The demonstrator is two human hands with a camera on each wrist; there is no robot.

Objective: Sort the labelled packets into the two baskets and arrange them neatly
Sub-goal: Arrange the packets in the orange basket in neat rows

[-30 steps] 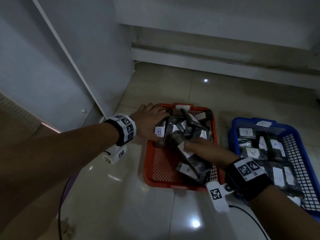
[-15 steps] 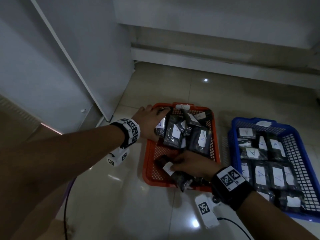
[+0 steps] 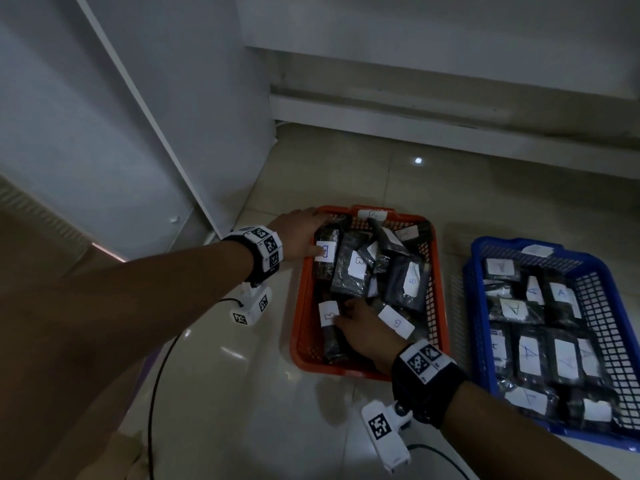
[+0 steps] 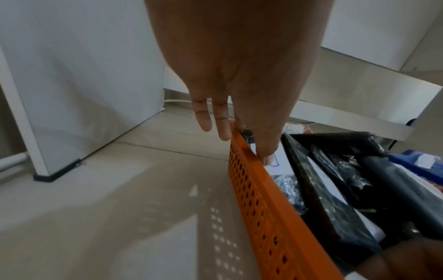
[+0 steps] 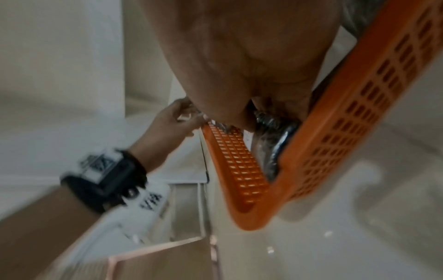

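- Indoor room, type unclear: could be a home or a back room; nothing settles it.
- Work happens on a glossy beige tiled floor, no table in view.
- White cabinet panel stands at left; a low white ledge runs along the far wall.
- Dim lighting, one ceiling light reflected in the tiles.
- Plastic mesh crates, an orange basket and a blue basket, sit side by side on the floor.
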